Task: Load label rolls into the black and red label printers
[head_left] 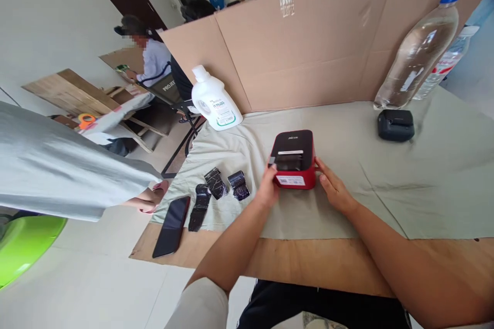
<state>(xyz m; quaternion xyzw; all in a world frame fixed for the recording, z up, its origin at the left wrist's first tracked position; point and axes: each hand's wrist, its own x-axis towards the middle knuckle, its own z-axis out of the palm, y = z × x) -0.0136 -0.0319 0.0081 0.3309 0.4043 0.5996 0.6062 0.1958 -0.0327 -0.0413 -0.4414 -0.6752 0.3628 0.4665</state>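
A small red and black label printer point(295, 151) sits on the cloth in front of me, with a white label on its near red side. A pale strip crosses its black top. My left hand point(267, 188) grips its left side, thumb near the front corner. Along the right side lies my right hand point(335, 190), its fingertips pressed against the red casing and partly hidden behind it. To the left of the printer are several crinkled shiny black strips point(239, 185). A dark phone point(172, 226) rests at the table's left front corner.
A white detergent bottle point(216, 100) stands at the back left before a cardboard screen point(309, 46). Back right are a large water bottle point(420, 54), a smaller bottle point(443, 69) and a small black case point(395, 125). A person point(77, 164) stands at left; another point(154, 59) sits beyond.
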